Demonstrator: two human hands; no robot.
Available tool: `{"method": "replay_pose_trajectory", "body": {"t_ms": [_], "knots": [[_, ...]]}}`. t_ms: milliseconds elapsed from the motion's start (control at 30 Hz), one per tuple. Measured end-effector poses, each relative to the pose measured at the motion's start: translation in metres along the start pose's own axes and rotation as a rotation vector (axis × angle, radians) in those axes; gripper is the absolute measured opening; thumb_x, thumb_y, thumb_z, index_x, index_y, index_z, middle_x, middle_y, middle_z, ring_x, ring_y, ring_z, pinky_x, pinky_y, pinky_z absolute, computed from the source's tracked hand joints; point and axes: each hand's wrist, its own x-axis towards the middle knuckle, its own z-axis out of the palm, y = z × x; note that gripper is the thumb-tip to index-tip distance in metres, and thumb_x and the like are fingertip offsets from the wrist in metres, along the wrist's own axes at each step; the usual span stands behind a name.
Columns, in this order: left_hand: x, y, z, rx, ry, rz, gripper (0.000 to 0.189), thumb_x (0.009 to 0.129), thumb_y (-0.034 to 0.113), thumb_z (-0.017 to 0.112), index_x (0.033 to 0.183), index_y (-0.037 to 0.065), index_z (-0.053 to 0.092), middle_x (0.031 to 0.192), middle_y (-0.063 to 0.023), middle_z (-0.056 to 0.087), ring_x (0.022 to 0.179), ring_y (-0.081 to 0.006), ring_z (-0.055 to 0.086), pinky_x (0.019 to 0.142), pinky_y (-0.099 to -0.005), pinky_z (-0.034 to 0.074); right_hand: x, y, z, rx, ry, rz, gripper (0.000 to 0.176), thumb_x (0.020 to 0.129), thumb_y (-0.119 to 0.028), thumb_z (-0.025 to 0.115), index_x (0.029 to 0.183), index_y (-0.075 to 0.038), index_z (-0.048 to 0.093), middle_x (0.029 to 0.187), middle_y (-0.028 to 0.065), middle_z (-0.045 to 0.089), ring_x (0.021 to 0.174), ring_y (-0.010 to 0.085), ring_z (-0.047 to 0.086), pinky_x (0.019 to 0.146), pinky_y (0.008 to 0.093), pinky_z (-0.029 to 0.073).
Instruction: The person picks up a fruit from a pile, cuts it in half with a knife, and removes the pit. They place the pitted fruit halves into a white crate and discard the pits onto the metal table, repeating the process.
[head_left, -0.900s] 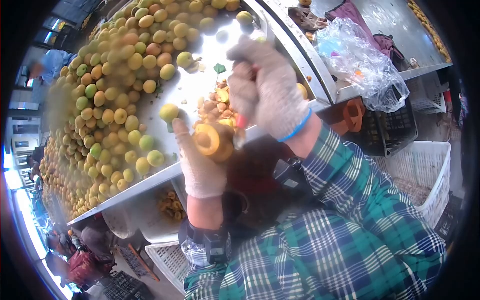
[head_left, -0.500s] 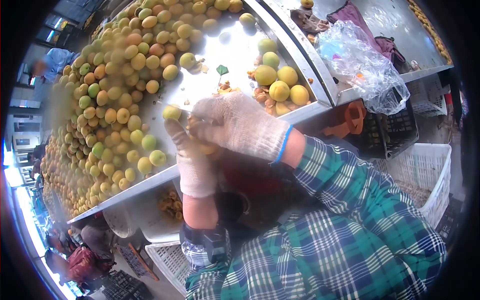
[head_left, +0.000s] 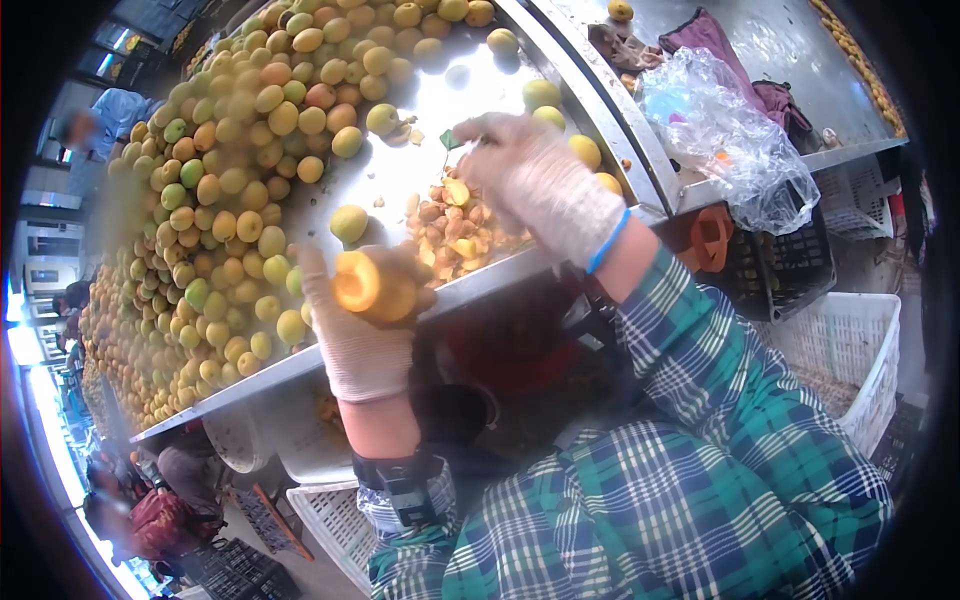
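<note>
My left hand (head_left: pixel 355 335), in a whitish knit glove, holds a split apricot (head_left: pixel 368 286) whose orange inside and hollow face up. My right hand (head_left: pixel 545 180), gloved too, hovers over the metal table beyond a heap of apricot pits and scraps (head_left: pixel 460 232). Its fingers are bent and smeared by motion, so I cannot make out whether anything is between them. Whole yellow apricots (head_left: pixel 583 152) lie partly hidden behind that hand. A single apricot (head_left: pixel 348 223) rests on the metal just beyond my left hand, and a green leaf (head_left: pixel 450 140) lies by my right fingertips.
A big mass of apricots (head_left: pixel 230 205) covers the table's left side. The raised metal edge (head_left: pixel 500 280) runs in front of me. At right are a clear plastic bag (head_left: pixel 715 130), a black crate (head_left: pixel 800 262) and a white basket (head_left: pixel 850 345). Other people are at far left.
My hands were together over one fruit and have come apart. The right moved up and right; the left moved slightly left, turning the split apricot upward. The pit heap is now uncovered.
</note>
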Motion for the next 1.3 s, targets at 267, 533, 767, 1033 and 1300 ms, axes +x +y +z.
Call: {"method": "replay_pose_trajectory", "body": {"t_ms": [267,533,767,1033,1300], "knots": [[-0.016,0.051,-0.057,-0.428,-0.061,0.233,0.037,0.091,0.04,0.059,0.104,0.005,0.057,0.096,-0.0094,0.061,0.091,-0.025,0.06,0.064,-0.0286,0.052,0.01,0.01,-0.012,0.907,0.007,-0.021,0.03,0.089,-0.023,0.065,0.11,-0.003,0.058,0.079,0.0035,0.052,0.058,0.012,0.048,0.049,0.0275,0.041],[-0.17,0.065,-0.218,0.014,0.588,0.424,0.036,0.093,0.041,0.056,0.099,0.006,0.059,0.095,-0.0086,0.063,0.087,-0.0236,0.062,0.069,-0.0345,0.053,0.001,0.014,0.009,0.68,-0.093,-0.079,0.034,0.088,-0.028,0.066,0.116,-0.008,0.062,0.077,-0.0012,0.048,0.055,0.0059,0.041,0.046,0.0217,0.033],[-0.264,-0.057,-0.386,0.638,0.836,-0.043,0.047,0.09,0.042,0.059,0.121,0.007,0.06,0.113,-0.0103,0.063,0.104,-0.019,0.06,0.086,-0.0375,0.048,0.019,0.049,-0.035,0.647,-0.137,-0.063,0.031,0.091,-0.024,0.06,0.117,-0.007,0.059,0.083,0.0032,0.046,0.053,0.0099,0.038,0.045,0.026,0.031],[-0.273,-0.06,-0.364,0.967,0.838,-0.323,0.049,0.097,0.04,0.041,0.129,0.007,0.056,0.134,-0.0148,0.054,0.124,-0.0285,0.049,0.103,-0.039,0.038,0.059,0.11,-0.053,0.726,-0.131,-0.071,0.01,0.093,-0.021,0.055,0.085,-0.014,0.053,0.059,-0.0087,0.032,0.045,0.0039,0.027,0.038,0.0196,0.022],[-0.288,-0.096,-0.386,0.962,0.469,0.039,0.05,0.094,0.043,0.047,0.126,0.006,0.059,0.128,-0.0125,0.059,0.117,-0.0256,0.055,0.102,-0.0341,0.039,0.118,0.165,-0.073,0.949,-0.273,-0.357,0.036,0.099,-0.028,0.046,0.126,-0.004,0.053,0.084,-0.0029,0.056,0.05,0.0027,0.034,0.04,0.0182,0.025]]}}
